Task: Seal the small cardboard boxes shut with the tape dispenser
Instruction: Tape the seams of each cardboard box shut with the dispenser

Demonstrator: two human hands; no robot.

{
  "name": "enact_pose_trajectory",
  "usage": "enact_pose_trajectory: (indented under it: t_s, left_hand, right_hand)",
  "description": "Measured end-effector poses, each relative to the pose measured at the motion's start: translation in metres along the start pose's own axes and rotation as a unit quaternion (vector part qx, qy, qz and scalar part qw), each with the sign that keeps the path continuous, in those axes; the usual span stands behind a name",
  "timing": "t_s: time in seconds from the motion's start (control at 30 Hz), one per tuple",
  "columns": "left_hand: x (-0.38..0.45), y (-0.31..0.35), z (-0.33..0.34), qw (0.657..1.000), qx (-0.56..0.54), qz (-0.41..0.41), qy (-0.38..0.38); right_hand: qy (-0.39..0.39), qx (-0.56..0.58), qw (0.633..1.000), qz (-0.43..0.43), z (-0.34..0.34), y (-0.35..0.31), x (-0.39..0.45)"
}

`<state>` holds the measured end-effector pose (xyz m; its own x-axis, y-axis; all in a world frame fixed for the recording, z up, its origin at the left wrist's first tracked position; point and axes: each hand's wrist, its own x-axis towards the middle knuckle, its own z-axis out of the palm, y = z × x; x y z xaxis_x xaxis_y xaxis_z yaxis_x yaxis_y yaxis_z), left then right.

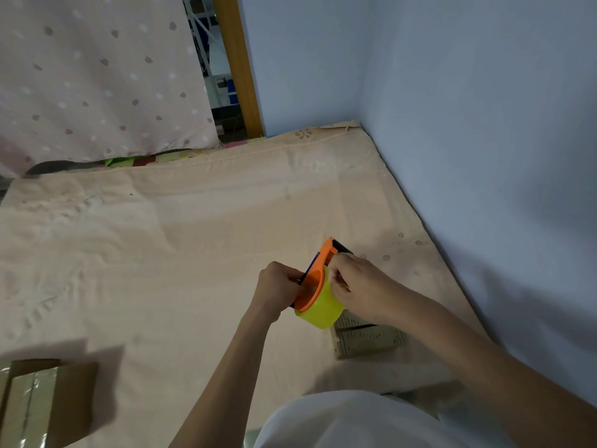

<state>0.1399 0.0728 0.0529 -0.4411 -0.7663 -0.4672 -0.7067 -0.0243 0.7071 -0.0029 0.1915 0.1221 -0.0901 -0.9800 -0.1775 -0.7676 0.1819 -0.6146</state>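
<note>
Tape dispenser (318, 282), orange frame with yellow roll, held in air above mattress (161, 253), toward its right edge, so both hands can work it. Left hand (277, 291) grips frame, fingers curled, steadying. Right hand (350, 286) pinches at roll near cutter, likely freeing tape end. Unsealed small box (368, 341) on mattress just below right wrist, flaps parted. Taped box (42, 402) at near left corner, likely set aside as done.
</note>
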Motion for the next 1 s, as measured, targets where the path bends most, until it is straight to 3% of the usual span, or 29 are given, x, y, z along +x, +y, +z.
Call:
enact_pose_trajectory:
  t_s: [0.6, 0.83, 1.0]
  left_hand:
    - [0.001, -0.002, 0.002, 0.999, -0.041, 0.01, -0.015]
    - [0.001, -0.007, -0.006, 0.999, -0.049, 0.004, 0.005]
    - [0.001, -0.003, -0.006, 0.999, -0.036, 0.013, 0.016]
  right_hand:
    - [0.02, 0.056, 0.997, 0.054, 0.0, -0.001, -0.003]
    - [0.098, 0.154, 0.982, 0.04, 0.003, 0.008, -0.005]
    - [0.161, 0.153, 0.975, 0.014, 0.014, 0.008, -0.002]
